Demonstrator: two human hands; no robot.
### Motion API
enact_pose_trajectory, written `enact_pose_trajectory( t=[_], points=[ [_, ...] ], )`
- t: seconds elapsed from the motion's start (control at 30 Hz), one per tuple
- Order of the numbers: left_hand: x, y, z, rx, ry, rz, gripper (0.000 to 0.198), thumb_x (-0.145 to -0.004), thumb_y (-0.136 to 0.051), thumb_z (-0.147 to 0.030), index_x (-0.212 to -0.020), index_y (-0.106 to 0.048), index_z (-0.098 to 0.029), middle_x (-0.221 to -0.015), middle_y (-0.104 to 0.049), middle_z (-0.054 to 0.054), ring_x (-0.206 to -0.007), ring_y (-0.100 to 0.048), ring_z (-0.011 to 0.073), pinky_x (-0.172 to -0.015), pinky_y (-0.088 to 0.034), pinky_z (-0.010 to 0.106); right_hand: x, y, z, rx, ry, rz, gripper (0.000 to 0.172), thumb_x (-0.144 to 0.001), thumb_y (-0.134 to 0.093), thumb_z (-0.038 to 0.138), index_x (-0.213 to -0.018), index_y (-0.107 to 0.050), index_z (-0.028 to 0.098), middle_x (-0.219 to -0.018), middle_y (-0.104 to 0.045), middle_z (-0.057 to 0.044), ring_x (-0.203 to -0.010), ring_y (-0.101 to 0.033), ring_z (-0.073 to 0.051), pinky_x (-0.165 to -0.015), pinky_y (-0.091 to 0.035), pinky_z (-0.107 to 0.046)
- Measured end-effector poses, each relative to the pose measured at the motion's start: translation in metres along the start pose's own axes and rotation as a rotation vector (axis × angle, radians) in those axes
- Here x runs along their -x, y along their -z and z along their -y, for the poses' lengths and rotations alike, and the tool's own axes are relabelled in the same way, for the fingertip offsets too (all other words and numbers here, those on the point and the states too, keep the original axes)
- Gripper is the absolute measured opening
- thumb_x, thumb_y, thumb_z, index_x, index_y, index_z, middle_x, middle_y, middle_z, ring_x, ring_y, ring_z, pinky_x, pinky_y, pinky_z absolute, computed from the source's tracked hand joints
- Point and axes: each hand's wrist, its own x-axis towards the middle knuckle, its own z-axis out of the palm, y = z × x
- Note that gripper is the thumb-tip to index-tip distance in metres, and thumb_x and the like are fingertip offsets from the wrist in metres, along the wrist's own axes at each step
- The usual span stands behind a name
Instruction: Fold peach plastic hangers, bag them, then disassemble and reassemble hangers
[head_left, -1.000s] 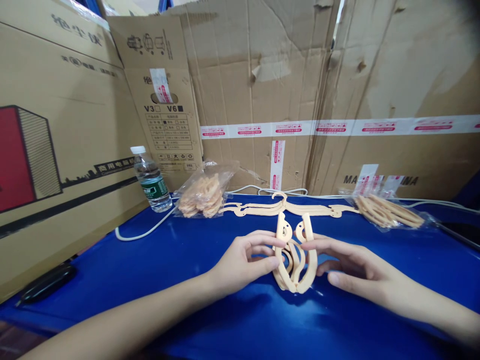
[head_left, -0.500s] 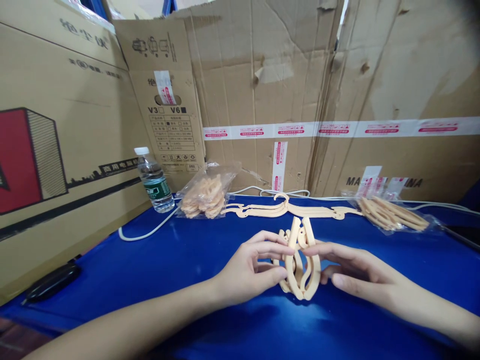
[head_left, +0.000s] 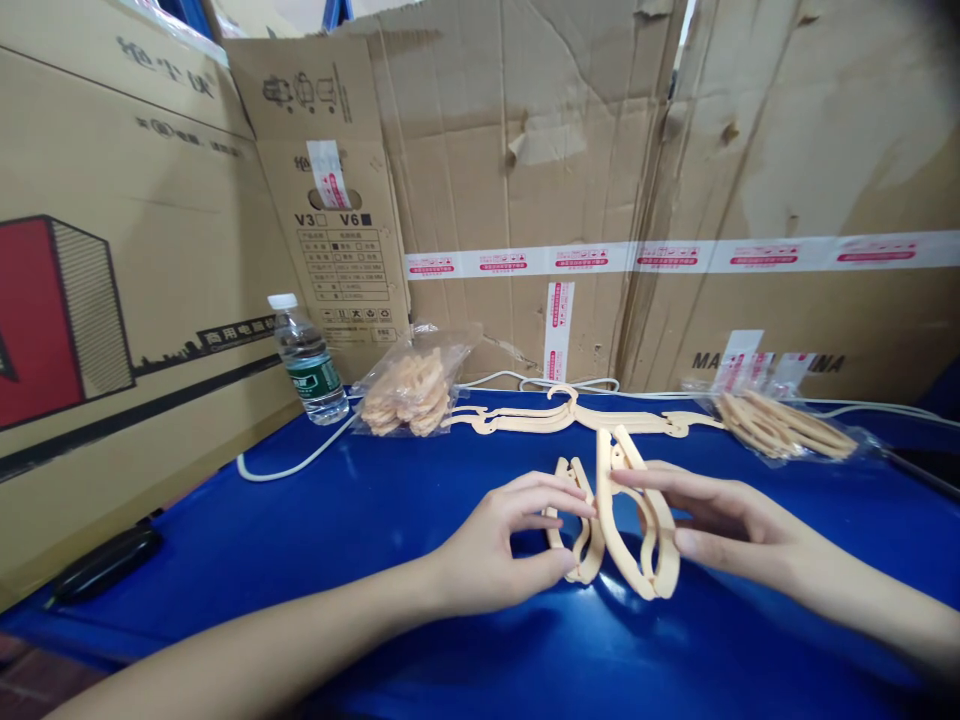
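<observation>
Two cream folding hangers, both folded up, stand upright side by side over the blue table. My left hand [head_left: 499,540] has its fingers and thumb around the left folded hanger [head_left: 594,562], which stands slightly farther back. My right hand [head_left: 739,525] holds the right folded hanger [head_left: 611,530], index finger across its upper part and thumb at its right side. This one leans a little to the left at the top. Behind them, an opened hanger [head_left: 619,422] with its hook up lies spread across the table.
A clear bag of folded hangers [head_left: 409,395] lies at the back left, beside a water bottle [head_left: 311,365]. Another bagged bundle [head_left: 784,425] lies at the back right. White cable [head_left: 281,475] runs along the back. Cardboard [head_left: 517,180] walls the table; a black object [head_left: 109,565] sits at left.
The two folded hangers were close together, one in front of the other. My right hand has moved its hanger rightward, apart from the left one. My left hand has barely moved.
</observation>
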Motion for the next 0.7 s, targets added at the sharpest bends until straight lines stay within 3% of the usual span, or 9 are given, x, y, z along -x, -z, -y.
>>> enact_pose_trajectory(
  t=[0.1,0.3,0.43,0.7],
  points=[
    [0.001,0.000,-0.001,-0.239,-0.125,0.023,0.036,-0.078,-0.063,-0.005,-0.112,-0.067,-0.016,-0.119,-0.063,0.013,-0.114,-0.060,0.0238,-0.101,-0.047,0.039,-0.003,0.006,-0.002,0.168,-0.022,-0.103,0.058,-0.086,-0.061,0.054,-0.138,-0.054,0.027,-0.134,-0.060,-0.011,-0.125,-0.053,-0.034,-0.104,-0.044,-0.051],
    [0.003,0.001,0.002,-0.539,-0.273,0.245,0.040,-0.085,-0.063,-0.020,-0.124,-0.059,-0.014,-0.129,-0.059,0.016,-0.128,-0.048,0.0260,-0.111,-0.037,0.041,-0.007,0.013,-0.011,0.441,-0.029,-0.162,0.058,-0.084,-0.058,0.062,-0.128,-0.063,0.025,-0.130,-0.062,-0.010,-0.120,-0.055,-0.035,-0.100,-0.047,-0.047],
    [0.004,0.001,0.002,-0.672,-0.257,0.303,0.035,-0.089,-0.059,-0.024,-0.123,-0.059,-0.017,-0.132,-0.058,0.014,-0.131,-0.045,0.0267,-0.111,-0.035,0.042,-0.002,0.007,-0.010,0.586,-0.027,-0.090,0.064,-0.082,-0.057,0.063,-0.136,-0.056,0.028,-0.129,-0.059,-0.010,-0.120,-0.054,-0.034,-0.101,-0.046,-0.048],
    [0.006,0.001,-0.002,-0.725,-0.219,0.294,0.032,-0.089,-0.058,-0.026,-0.120,-0.060,-0.019,-0.129,-0.060,0.014,-0.118,-0.054,0.0284,-0.100,-0.042,0.044,0.000,0.002,-0.002,0.756,0.007,0.068,0.071,-0.083,-0.060,0.058,-0.146,-0.041,0.032,-0.117,-0.055,-0.010,-0.112,-0.053,-0.031,-0.099,-0.043,-0.051]
  ],
)
